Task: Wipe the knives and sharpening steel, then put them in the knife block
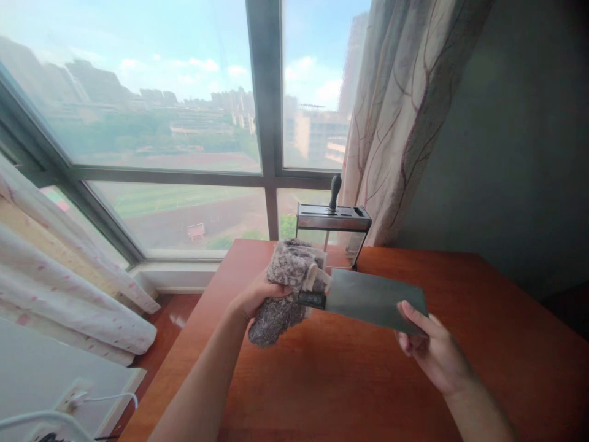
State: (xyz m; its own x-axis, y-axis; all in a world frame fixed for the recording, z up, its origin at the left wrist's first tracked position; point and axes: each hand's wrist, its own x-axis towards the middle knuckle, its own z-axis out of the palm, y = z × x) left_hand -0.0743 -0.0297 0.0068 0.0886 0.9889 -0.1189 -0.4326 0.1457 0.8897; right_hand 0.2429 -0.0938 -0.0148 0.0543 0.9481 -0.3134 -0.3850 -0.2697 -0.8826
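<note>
A cleaver (372, 301) with a broad grey blade is held level above the table, its dark handle to the left. My right hand (426, 344) pinches the blade's far end between thumb and fingers. A fluffy grey cloth (288, 270) is bunched around the handle side, and my left hand (264, 294) is closed on it, with the thumb across the front. The cloth covers part of the handle. Behind the blade stands a knife block (334, 218) with clear sides, a slotted top and one dark-handled tool upright in it.
The reddish-brown wooden table (317, 393) spreads under both hands. Beyond it are a large window (175, 175) and a patterned curtain (396, 110). Another curtain (69, 245) hangs at the left, above a wall socket (73, 396) with a white cable.
</note>
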